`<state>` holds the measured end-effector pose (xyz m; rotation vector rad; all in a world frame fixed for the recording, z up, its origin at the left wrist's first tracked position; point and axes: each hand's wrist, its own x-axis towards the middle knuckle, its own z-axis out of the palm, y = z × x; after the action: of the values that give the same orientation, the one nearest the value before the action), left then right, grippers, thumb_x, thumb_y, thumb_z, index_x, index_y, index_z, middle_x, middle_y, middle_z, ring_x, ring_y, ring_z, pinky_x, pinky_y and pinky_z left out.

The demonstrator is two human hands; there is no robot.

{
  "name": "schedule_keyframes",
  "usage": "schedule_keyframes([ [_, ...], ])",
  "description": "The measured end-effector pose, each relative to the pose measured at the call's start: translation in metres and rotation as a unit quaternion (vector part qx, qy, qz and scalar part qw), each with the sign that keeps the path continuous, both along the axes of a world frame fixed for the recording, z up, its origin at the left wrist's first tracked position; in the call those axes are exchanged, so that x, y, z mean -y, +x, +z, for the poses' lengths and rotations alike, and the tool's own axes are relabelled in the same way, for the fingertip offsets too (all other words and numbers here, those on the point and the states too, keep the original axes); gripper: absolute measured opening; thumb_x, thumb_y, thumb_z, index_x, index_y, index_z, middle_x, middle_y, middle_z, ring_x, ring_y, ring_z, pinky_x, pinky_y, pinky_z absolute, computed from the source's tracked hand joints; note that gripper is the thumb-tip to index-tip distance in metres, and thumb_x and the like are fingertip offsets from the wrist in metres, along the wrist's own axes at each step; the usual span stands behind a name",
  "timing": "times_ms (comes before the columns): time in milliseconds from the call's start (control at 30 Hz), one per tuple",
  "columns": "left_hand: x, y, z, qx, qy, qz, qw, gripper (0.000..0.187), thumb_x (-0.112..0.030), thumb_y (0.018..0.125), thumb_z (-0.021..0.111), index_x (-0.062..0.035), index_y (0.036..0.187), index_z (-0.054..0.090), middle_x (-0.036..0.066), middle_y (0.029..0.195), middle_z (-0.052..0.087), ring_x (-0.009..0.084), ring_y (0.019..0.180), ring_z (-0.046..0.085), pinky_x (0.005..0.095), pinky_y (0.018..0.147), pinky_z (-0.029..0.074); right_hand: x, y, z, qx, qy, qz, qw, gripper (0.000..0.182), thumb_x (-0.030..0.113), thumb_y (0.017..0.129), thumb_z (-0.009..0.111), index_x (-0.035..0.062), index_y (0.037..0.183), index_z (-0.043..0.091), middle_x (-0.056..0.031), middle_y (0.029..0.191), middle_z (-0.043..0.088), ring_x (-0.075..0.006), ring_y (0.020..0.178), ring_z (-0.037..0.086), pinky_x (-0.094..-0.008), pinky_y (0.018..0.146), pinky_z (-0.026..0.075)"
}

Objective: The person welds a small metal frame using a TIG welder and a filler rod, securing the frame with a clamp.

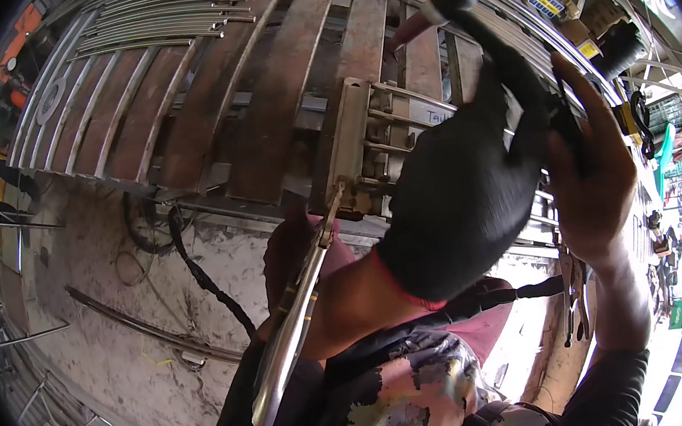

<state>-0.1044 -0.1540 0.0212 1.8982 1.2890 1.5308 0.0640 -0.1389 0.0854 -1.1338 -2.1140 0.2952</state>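
Observation:
My left hand (463,192) wears a black glove with a red cuff edge and is closed around the handle of a black torch (493,39). The torch has a pale collar, a pinkish nozzle and a long black cap. My bare right hand (595,178) is against the glove and the lower handle; its fingertips are partly hidden, so its grip is unclear. Below the hands, metal locking pliers (286,327) clamp onto a flat metal bar (349,129). Beside that bar is a metal fixture (388,146) with several short rods and a label with handwriting.
A slatted metal bench (266,129) carries a bundle of thin rods (171,19) and a round ring (52,100). A second pair of locking pliers (574,296) hangs near my right forearm. A black cable (202,277) runs on the left; yellow boxes (543,0) stand at the upper right.

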Motion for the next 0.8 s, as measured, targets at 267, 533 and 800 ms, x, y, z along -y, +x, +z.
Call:
schedule_keyframes([
  [267, 0.014, 0.02, -0.019, -0.171, 0.017, 0.126, 0.977, 0.076, -0.036, 0.099, 0.07, 0.0119, 0.154, 0.047, 0.029, 0.135, 0.062, 0.039, 0.122, 0.061, 0.0541, 0.113, 0.043, 0.01, 0.003, 0.0, 0.018, -0.044, -0.04, 0.998, 0.064, 0.004, 0.099, 0.073, 0.0107, 0.16, 0.056, -0.0166, 0.136, 0.075, -0.0168, 0.109, 0.075, -0.033, 0.091, 0.059],
  [533, 0.016, 0.01, -0.022, -0.097, 0.047, 0.109, 0.988, 0.088, -0.017, 0.092, 0.068, 0.0148, 0.163, 0.029, 0.033, 0.146, 0.06, 0.0395, 0.119, 0.067, 0.0498, 0.11, 0.048, 0.018, -0.003, -0.001, 0.036, -0.071, -0.03, 0.996, 0.06, 0.006, 0.1, 0.073, 0.0101, 0.159, 0.057, -0.0222, 0.137, 0.074, -0.0307, 0.122, 0.077, -0.0397, 0.099, 0.06],
  [800, 0.013, 0.01, -0.026, -0.11, 0.067, 0.119, 0.985, 0.086, -0.013, 0.088, 0.068, 0.0136, 0.162, 0.032, 0.033, 0.144, 0.062, 0.0391, 0.125, 0.068, 0.0491, 0.115, 0.046, 0.01, -0.006, -0.012, 0.048, -0.027, 0.014, 0.998, 0.061, 0.001, 0.1, 0.071, 0.0072, 0.159, 0.056, -0.0237, 0.136, 0.074, -0.0312, 0.119, 0.078, -0.0407, 0.099, 0.06],
])
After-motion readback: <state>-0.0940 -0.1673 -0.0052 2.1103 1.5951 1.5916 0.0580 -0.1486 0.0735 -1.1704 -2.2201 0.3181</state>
